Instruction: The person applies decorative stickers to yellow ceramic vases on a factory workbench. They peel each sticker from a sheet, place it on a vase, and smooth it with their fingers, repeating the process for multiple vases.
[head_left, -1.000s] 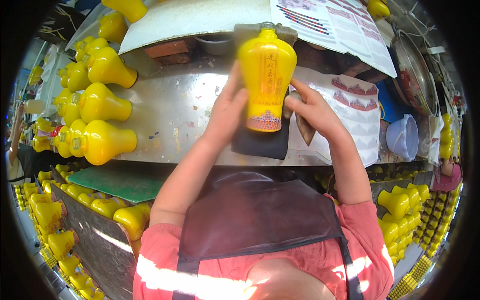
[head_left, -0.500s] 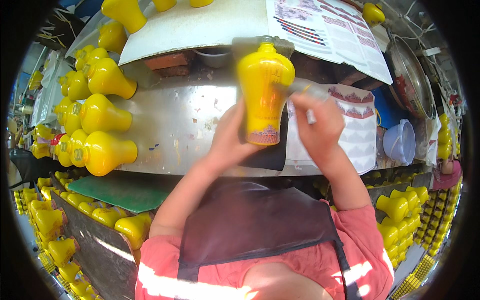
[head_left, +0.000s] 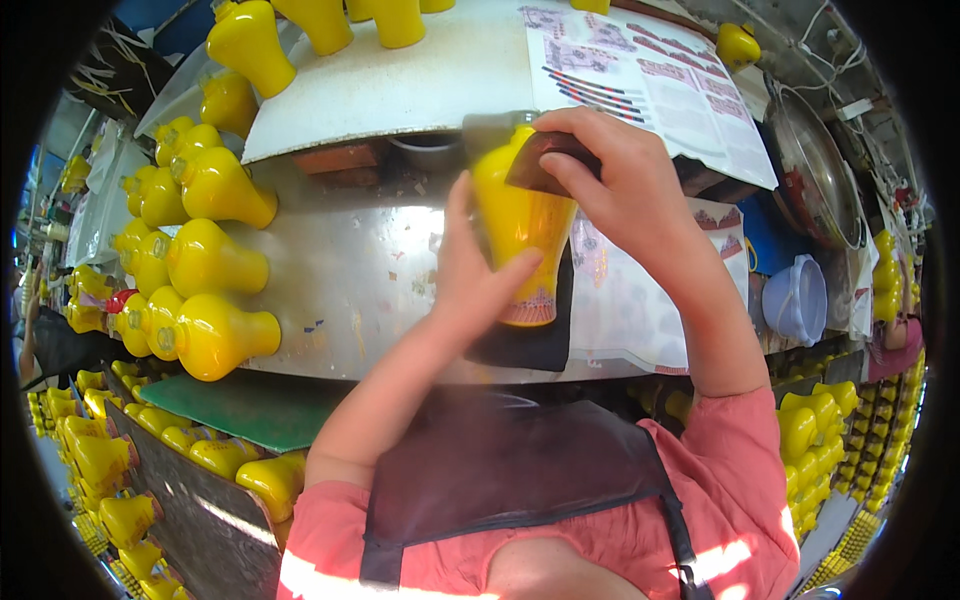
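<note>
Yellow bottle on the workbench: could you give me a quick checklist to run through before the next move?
1. Left hand steadying the yellow bottle: ok, thumb across its lower body.
2. Right hand holding the dark flat tool: ok, at the bottle's shoulder.
3. Tool pressing on the bottle: cannot tell from this angle.
4. Patterned band at the base in view: ok.
5. Bottle's front fully uncovered: not ok, tool and thumb cover parts.

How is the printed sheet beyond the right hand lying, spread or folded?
Spread: the printed sheet lies opened out beyond the right hand, its rows of printed patterns facing up.
</note>
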